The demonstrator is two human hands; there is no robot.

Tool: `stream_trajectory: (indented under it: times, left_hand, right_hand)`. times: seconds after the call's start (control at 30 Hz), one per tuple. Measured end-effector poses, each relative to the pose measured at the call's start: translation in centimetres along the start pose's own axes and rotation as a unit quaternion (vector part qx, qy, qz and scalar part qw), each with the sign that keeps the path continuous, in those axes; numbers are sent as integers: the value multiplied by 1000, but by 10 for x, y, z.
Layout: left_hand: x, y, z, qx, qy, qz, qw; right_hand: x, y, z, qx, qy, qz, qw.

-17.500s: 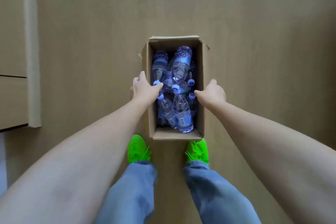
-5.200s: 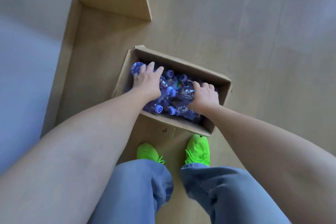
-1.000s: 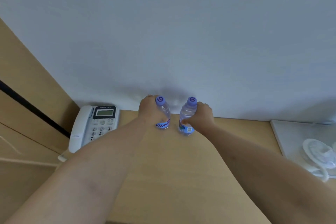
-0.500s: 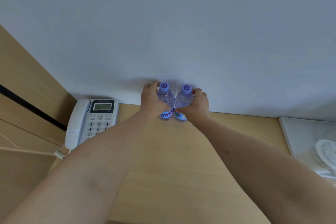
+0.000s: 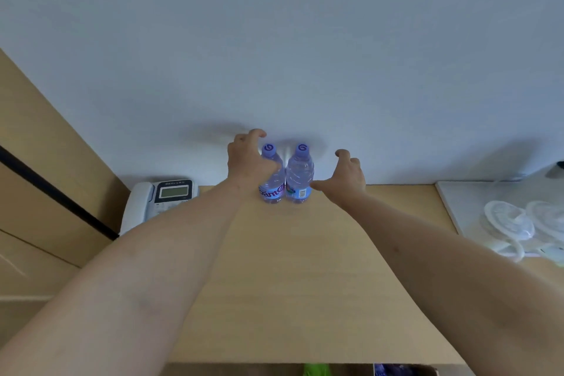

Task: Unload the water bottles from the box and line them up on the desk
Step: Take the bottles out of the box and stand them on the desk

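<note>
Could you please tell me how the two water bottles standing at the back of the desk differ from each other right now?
The left bottle shows large purple lettering on its label; the right bottle shows a barcode panel. The left hand partly covers the left bottle, and contact is hard to judge, while the right hand is open and just clear of the right bottle. Both stand upright, side by side near the wall, clear with purple caps.

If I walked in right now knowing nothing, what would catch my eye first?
Two clear plastic water bottles with purple caps, one on the left and one on the right, stand upright side by side at the back of the light wooden desk, against the pale wall. The left hand curls beside one, the right hand spreads open beside the other. A white desk telephone sits left.
</note>
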State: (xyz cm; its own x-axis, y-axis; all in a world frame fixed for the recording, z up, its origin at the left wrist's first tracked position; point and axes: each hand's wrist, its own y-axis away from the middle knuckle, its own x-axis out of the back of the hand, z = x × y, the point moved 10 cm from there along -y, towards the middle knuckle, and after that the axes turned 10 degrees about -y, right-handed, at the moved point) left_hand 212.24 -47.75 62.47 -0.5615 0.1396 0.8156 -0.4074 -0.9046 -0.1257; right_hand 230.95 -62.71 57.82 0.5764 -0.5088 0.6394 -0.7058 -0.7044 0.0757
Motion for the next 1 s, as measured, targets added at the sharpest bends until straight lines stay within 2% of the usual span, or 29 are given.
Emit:
stream_trajectory:
  times: [0.2,0.4,0.63,0.8,1.0]
  left_hand:
    - [1,41,56,-92,-39,-28,995]
    - [-37,100,122,-187,-68,-85,976]
    - [-102,176,205,-270,-88,-156,946]
    - [-148,248,268,-336,-113,-192,915]
    - [-206,341,319,-374,-121,-254,884]
  right_hand:
    - [54,61,9,-13,17,69,997]
    - [117,134,58,-86,34,135,987]
    - [198,217,134,-165,46,202,964]
    - [239,284,209,-251,25,227,941]
    - [275,360,287,-317,0,245,916]
